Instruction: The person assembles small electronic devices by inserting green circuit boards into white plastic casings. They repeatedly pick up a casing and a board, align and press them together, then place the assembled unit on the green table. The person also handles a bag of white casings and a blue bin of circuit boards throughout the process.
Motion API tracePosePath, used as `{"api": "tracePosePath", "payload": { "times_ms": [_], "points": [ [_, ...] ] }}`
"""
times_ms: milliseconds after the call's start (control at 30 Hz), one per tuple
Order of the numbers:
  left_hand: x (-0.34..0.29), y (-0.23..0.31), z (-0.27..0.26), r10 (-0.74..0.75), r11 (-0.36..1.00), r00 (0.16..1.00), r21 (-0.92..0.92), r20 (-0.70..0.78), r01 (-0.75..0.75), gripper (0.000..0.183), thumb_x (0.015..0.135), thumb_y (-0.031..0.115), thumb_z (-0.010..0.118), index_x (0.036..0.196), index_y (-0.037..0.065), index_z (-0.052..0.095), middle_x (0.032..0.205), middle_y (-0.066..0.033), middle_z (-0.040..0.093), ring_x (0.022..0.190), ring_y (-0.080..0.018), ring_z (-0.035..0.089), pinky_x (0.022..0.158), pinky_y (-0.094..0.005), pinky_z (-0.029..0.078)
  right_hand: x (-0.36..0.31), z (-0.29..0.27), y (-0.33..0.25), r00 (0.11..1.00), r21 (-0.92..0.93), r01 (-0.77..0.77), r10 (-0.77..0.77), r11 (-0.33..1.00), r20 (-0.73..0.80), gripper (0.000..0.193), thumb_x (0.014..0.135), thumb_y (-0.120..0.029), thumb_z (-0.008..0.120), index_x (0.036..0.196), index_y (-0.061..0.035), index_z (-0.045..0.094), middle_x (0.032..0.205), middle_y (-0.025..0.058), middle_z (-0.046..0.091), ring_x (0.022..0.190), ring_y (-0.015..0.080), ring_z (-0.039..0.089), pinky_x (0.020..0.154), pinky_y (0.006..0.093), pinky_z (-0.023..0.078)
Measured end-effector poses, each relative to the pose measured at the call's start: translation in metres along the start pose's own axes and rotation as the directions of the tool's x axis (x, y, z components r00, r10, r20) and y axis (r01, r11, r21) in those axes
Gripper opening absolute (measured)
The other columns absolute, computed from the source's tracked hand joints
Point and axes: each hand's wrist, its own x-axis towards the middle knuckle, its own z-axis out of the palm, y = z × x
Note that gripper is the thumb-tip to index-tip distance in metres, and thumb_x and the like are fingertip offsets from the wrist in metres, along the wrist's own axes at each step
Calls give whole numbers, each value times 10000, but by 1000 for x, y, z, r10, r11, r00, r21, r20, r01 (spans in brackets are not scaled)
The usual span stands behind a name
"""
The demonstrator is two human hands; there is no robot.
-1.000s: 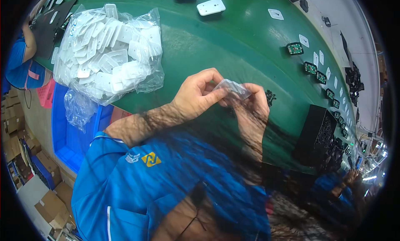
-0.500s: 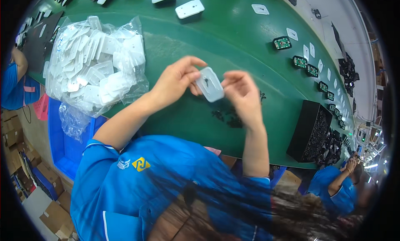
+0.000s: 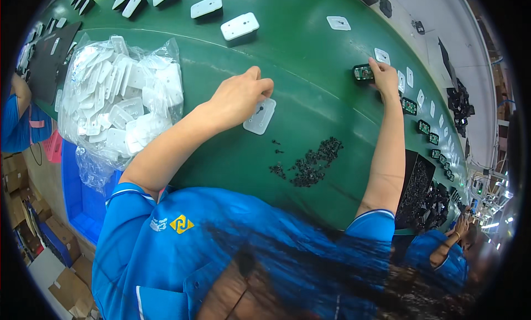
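My left hand [image 3: 240,96] is closed, its curled fingers over the upper edge of a white plastic cover [image 3: 259,121]; the exact grip is hidden under the fingers. A small dark mark or part shows on the cover beside the fingertips. Stretched out to the far right, my right hand [image 3: 385,76] pinches the right end of a black housing [image 3: 362,73] with a green circuit board inside. Between my arms lies a loose pile of small black screws [image 3: 315,164], with a few strays on its left.
A clear bag [image 3: 121,93] of white covers stands at the left above a blue bin [image 3: 83,193]. White-topped black boxes [image 3: 239,28] line the far side. More circuit-board housings [image 3: 409,106] and white covers run down the right, near a black box [image 3: 415,181]. Co-workers sit at both sides.
My right hand has left the white cover and reached far right to grip a black housing. My left hand stays with the cover, shifted slightly and lower. The screw pile is now uncovered.
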Motion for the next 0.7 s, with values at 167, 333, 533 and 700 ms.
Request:
{"api": "tracePosePath", "payload": {
  "times_ms": [167,333,533,700],
  "points": [
    [-2,-2,5,72,995,990,84,-118,-62,232,827,97,623,1039,46,544,961,-153,516,876,-329,585,716,-432,486,-59,11,-5,999,632,-18,37,774,-17,451,938,-371,566,866,69,638,780,88,655,598,153,624,541,268,531],
    [-12,28,8,111,892,912,-365,-394,-266,602,830,142,678,1366,66,415,1269,-121,505,1035,-223,573,841,-322,487,-170,22,-79,993,817,33,-111,576,39,426,963,-370,520,814,13,631,738,74,650,548,128,597,517,256,505],
    [-41,40,-4,121,405,991,-908,-61,-105,520,910,151,606,1369,13,404,1255,-64,534,1105,-144,529,940,-298,441,-253,35,-113,859,519,497,-307,695,-411,188,883,-212,662,905,-26,677,916,60,581,741,137,553,619,254,459],
    [-62,34,-8,211,170,962,-976,172,137,518,926,220,596,1360,1,415,1231,-59,549,1125,-123,509,966,-295,419,-276,18,-108,698,517,696,-638,498,-325,217,754,-93,747,968,-98,711,999,61,577,893,182,512,723,284,433]
  ]
}}
